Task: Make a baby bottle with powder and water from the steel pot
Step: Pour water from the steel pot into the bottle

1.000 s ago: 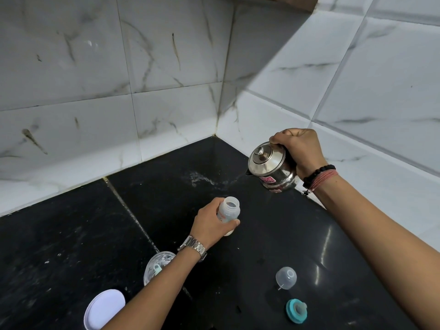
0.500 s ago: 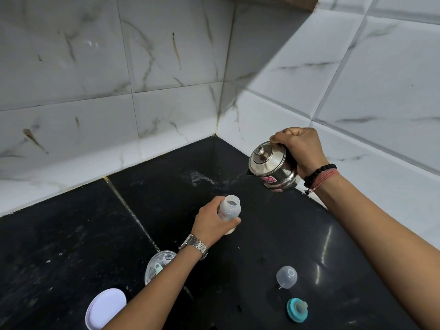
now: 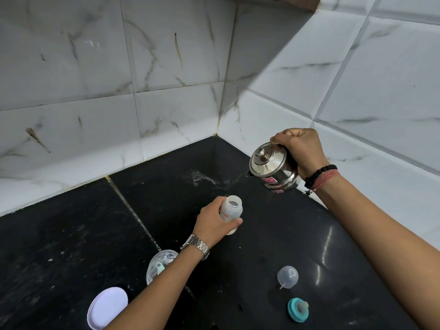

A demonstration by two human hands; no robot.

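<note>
counter (image 3: pixel 71 234) black | wall tiles (image 3: pixel 71 67) white, grey-veined | pot (image 3: pixel 273 167) silver | nipple ring (image 3: pixel 297 309) seemingly teal

Only small changes. Nudged the bottle (image 3: pixel 232 210) a little to the right with the left hand (image 3: pixel 214 222), closer to the steel pot (image 3: pixel 273 170). Brought the open top of the bottle a tiny bit nearer the spout, though well apart from it and lower down. Dipped the pot, spout and all, down just a hair with the right hand (image 3: pixel 302 151). Shifted the whole view a little bit too, so hard to be sure about such tiny moves.
</note>
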